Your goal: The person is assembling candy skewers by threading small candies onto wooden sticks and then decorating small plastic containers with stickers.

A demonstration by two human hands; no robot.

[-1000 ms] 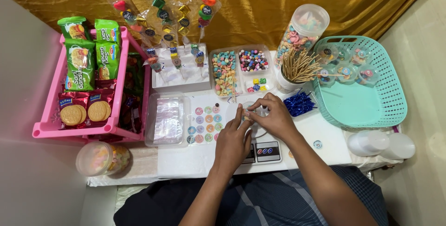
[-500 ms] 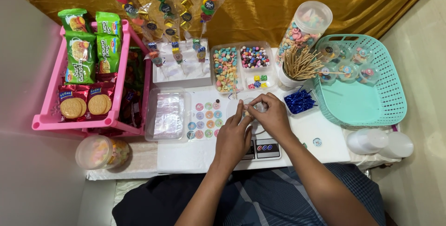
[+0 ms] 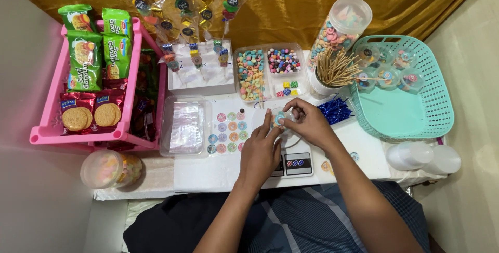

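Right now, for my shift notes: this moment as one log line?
left hand: on small clear cup | right hand: gripping same cup | under: kitchen scale | beside: sticker sheet

Two hands (image 3: pixel 283 138), one basket (image 3: pixel 434 112), two jars (image 3: pixel 340 27).

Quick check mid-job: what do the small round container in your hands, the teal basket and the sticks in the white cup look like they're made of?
Small round container, held by both the left hand and the right hand: apparently clear glossy plastic, see-through. Teal basket: moulded plastic, matte, with a perforated lattice wall. Sticks in the white cup: likely wood or bamboo, pale tan and thin.
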